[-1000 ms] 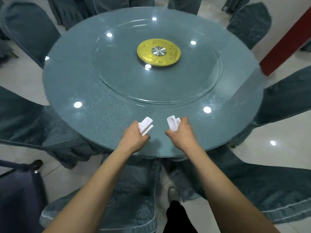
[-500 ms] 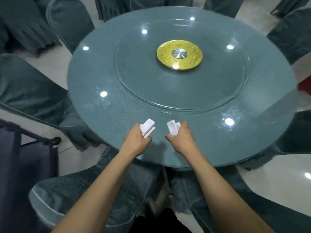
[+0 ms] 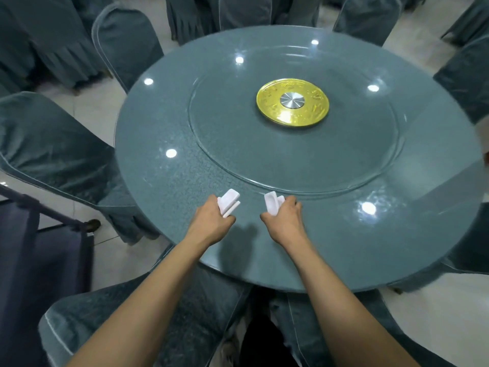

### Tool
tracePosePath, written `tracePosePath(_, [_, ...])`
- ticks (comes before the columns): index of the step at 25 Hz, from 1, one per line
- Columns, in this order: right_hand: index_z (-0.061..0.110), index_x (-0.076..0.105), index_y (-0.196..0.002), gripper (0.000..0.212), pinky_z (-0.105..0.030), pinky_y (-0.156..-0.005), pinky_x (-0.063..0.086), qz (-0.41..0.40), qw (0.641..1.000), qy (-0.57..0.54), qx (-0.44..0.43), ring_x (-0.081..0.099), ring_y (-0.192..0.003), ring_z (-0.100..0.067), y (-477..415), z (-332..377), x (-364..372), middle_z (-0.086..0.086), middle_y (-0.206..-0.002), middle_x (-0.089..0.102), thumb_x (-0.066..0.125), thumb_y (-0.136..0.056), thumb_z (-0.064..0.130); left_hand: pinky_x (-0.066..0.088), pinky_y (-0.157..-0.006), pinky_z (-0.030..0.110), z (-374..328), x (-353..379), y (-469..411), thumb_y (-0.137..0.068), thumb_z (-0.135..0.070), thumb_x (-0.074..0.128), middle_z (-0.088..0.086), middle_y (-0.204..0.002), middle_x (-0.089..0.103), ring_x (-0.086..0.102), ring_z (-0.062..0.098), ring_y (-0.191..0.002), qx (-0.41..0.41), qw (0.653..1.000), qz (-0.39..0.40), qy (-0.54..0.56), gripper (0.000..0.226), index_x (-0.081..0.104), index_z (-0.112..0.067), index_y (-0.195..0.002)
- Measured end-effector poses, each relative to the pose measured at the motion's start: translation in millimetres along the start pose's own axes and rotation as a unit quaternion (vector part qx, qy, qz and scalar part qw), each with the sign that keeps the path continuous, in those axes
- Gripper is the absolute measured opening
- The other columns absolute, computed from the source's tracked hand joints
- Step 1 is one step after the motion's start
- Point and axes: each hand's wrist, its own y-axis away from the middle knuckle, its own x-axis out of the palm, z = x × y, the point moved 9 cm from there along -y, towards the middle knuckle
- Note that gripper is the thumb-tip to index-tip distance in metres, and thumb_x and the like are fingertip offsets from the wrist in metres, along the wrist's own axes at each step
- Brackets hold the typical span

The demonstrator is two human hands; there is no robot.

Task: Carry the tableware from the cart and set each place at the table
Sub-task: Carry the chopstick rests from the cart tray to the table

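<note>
Both my hands hover over the near part of the round grey-green glass table (image 3: 169, 186). My left hand (image 3: 211, 221) grips two small white rectangular ceramic rests (image 3: 229, 202), which stick out past its knuckles. My right hand (image 3: 284, 221) grips a similar pair of white ceramic rests (image 3: 272, 203). The two hands are a short gap apart, just in front of the rim of the glass turntable (image 3: 291, 170). A gold disc with a metal hub (image 3: 292, 102) marks the turntable's middle. The fingers curled under each hand are hidden.
Chairs in grey-green covers ring the table: one below me (image 3: 132, 313), one at the left (image 3: 53, 149), others at the back (image 3: 124, 46) and right (image 3: 465, 75). A dark cart with a metal frame (image 3: 45, 250) stands at the lower left. Pale floor tiles show between the chairs.
The view has swung left, so the table slides right in the frames and the cart comes into sight. Both hands keep their grip on the white pieces and stay over the near table edge.
</note>
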Motion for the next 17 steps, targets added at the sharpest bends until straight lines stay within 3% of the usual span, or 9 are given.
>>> tracePosePath(4, [0.0, 0.04, -0.124, 0.048, -0.031, -0.081, 0.037, 0.019, 1.0, -0.012, 0.003, 0.048, -0.119, -0.035, -58.1, 7.1, 5.5, -0.018, -0.134, 0.042, 0.065, -0.087, 0.018, 0.039, -0.072, 0.034, -13.2, 6.4, -48.1, -0.088, -0.024, 0.064, 0.016, -0.115, 0.062, 0.058, 0.038, -0.104, -0.011, 1.0, 0.003, -0.012, 0.036, 0.048, -0.008, -0.116])
tracePosePath(8, [0.001, 0.043, -0.126, 0.047, -0.027, -0.084, 0.034, 0.052, 0.999, -0.002, 0.005, 0.046, -0.109, -0.032, -122.5, 9.5, 23.5, -0.018, -0.135, 0.043, 0.065, -0.088, 0.018, 0.036, -0.073, 0.034, -24.7, 19.0, -112.5, -0.089, -0.022, 0.064, 0.019, -0.117, 0.062, 0.058, 0.04, -0.108, -0.037, 0.999, 0.016, -0.021, 0.035, 0.048, -0.007, -0.115])
tracePosePath(11, [-0.001, 0.039, -0.13, 0.052, -0.031, -0.093, 0.037, 0.065, 0.998, -0.006, 0.025, 0.046, -0.124, -0.035, -164.2, 12.9, 35.4, -0.018, -0.138, 0.04, 0.067, -0.09, 0.017, 0.037, -0.075, 0.034, -31.6, 28.4, -164.0, -0.088, -0.022, 0.065, 0.019, -0.117, 0.063, 0.059, 0.041, -0.109, -0.042, 0.999, 0.022, -0.017, 0.036, 0.048, -0.007, -0.116])
tracePosePath(17, [-0.001, 0.037, -0.133, 0.059, -0.038, -0.1, 0.039, 0.067, 0.996, 0.046, 0.028, 0.047, -0.125, -0.04, -228.9, 19.5, 57.2, -0.02, -0.139, 0.039, 0.069, -0.093, 0.028, 0.041, -0.08, 0.037, -37.0, 47.5, -239.6, -0.089, -0.019, 0.064, 0.022, -0.122, 0.061, 0.058, 0.043, -0.111, -0.055, 0.996, 0.045, -0.045, 0.041, 0.045, -0.006, -0.122])
